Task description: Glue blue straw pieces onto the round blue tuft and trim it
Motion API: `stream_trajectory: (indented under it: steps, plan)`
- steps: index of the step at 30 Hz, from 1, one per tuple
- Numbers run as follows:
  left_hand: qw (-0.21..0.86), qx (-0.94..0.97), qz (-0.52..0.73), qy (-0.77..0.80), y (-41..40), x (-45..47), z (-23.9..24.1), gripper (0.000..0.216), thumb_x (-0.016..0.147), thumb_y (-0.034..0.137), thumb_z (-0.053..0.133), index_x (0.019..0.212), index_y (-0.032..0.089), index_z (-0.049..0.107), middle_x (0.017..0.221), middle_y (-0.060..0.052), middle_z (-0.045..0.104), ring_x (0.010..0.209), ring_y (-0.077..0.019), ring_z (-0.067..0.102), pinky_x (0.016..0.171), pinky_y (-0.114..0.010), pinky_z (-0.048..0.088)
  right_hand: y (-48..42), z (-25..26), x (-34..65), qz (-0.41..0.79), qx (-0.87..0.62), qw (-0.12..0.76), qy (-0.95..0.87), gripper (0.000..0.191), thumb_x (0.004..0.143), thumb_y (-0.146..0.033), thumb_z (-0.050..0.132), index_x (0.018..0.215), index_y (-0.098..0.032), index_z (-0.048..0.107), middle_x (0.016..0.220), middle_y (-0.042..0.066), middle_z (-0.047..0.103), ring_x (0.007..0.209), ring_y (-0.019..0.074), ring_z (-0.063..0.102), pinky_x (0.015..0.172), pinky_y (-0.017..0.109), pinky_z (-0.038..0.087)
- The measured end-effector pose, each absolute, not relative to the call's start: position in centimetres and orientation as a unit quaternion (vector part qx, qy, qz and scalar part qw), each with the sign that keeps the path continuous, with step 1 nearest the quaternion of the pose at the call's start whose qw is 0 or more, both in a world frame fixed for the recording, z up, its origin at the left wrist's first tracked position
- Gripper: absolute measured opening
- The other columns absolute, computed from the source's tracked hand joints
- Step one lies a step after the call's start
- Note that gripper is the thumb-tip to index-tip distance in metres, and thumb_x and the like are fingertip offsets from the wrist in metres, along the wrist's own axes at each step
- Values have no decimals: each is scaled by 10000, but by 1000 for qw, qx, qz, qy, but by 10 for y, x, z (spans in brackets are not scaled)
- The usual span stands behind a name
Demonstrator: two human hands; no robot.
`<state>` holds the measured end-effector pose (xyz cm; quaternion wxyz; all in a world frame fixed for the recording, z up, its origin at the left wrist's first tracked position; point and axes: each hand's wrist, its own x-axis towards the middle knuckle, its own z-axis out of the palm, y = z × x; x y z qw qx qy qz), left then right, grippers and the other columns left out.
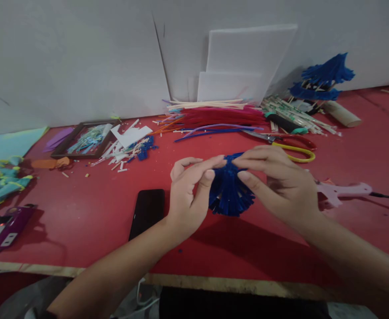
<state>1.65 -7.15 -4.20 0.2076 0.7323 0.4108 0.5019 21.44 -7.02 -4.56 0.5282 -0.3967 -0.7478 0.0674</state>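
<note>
Between my two hands, above the red table, is a blue pipe-cleaner cone [231, 195] with its strands fanning out at the bottom. My left hand [192, 188] grips its left side near the top, thumb and fingers bent round it. On the opposite side my right hand [277, 179] pinches the upper part between thumb and fingertips. The fingers cover part of the cone's top and sides. Close to my right hand lie scissors [299, 156] with yellow and red handles and a pink glue gun [344, 190].
A black phone [148, 212] lies left of my hands. Behind are coloured pipe cleaners [221, 117], white scraps [131, 137], a brown frame [84, 139] and a tiered blue roof model [327, 77]. Teal cones [5, 181] and a purple device [10, 228] sit far left.
</note>
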Motion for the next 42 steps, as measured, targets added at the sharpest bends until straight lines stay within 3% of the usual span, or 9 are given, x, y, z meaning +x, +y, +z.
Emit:
stream_trajectory:
  steps: [5, 8, 9, 11, 14, 20, 27, 35, 42]
  plan:
    - [263, 720, 493, 411, -71, 1, -51, 528, 1050, 574, 485, 1422, 219, 604, 1511, -117, 615, 1410, -270, 513, 1227, -480, 349, -68, -48, 232, 119, -470, 555, -676, 243, 949, -357, 656, 1171, -330, 751, 1199, 43, 739, 1202, 228, 652, 1079, 451, 504]
    - [342, 723, 446, 401, -69, -11, -67, 1157, 705, 876, 690, 1585, 207, 348, 1684, -228, 331, 1566, -430, 312, 1277, -621, 244, -67, -59, 246, 168, -526, 540, -635, 252, 892, -349, 652, 1125, -311, 739, 1207, 33, 738, 1161, 241, 662, 1065, 494, 515]
    - [359, 728, 424, 401, -69, -13, -72, 1365, 546, 885, 789, 1610, 218, 256, 1703, -256, 258, 1581, -472, 260, 1275, -653, 232, -67, -63, 251, 182, -540, 533, -626, 266, 861, -328, 650, 1113, -303, 732, 1196, 33, 743, 1115, 246, 675, 1033, 509, 531]
    - [387, 728, 399, 403, -69, -14, -81, 1535, 444, 824, 887, 1618, 228, 98, 1675, -301, 264, 1570, -490, 284, 1257, -675, 274, -68, -71, 258, 205, -549, 522, -619, 287, 801, -293, 641, 1076, -291, 723, 1141, 36, 756, 1028, 248, 692, 967, 515, 558]
    - [416, 705, 404, 409, -67, -7, -87, 1452, 546, 738, 917, 1582, 245, 28, 1565, -285, 429, 1510, -453, 419, 1224, -654, 361, -72, -79, 260, 255, -542, 515, -614, 271, 786, -284, 630, 1044, -303, 711, 1062, 34, 762, 988, 236, 707, 904, 458, 588]
    - [463, 662, 428, 405, -62, 7, -80, 1256, 667, 565, 928, 1549, 241, 94, 1295, -183, 655, 1184, -370, 686, 1071, -590, 526, -77, -89, 242, 383, -503, 521, -572, 261, 806, -341, 696, 1063, -295, 705, 1036, 37, 778, 973, 221, 745, 835, 383, 633]
    - [581, 518, 455, 431, -56, 13, -58, 1140, 610, 429, 968, 1477, 272, 245, 930, -6, 715, 926, -278, 756, 936, -485, 593, -78, -100, 233, 457, -466, 540, -532, 357, 834, -506, 747, 1130, -312, 697, 1156, 36, 779, 1053, 226, 751, 854, 384, 651]
    - [634, 335, 469, 516, -46, 26, -24, 787, 672, 104, 920, 1303, 236, 469, 893, 6, 738, 941, -212, 760, 985, -402, 560, -76, -95, 235, 490, -380, 625, -474, 232, 897, -449, 705, 1103, -345, 732, 1029, 8, 784, 882, 182, 752, 761, 350, 643]
    - [698, 273, 459, 476, -42, 29, -12, 557, 806, 196, 865, 1228, 231, 503, 1031, -45, 752, 732, -168, 721, 647, -325, 581, -81, -95, 226, 503, -402, 601, -473, 349, 800, -623, 757, 915, -296, 716, 885, -8, 757, 743, 175, 726, 668, 333, 632]
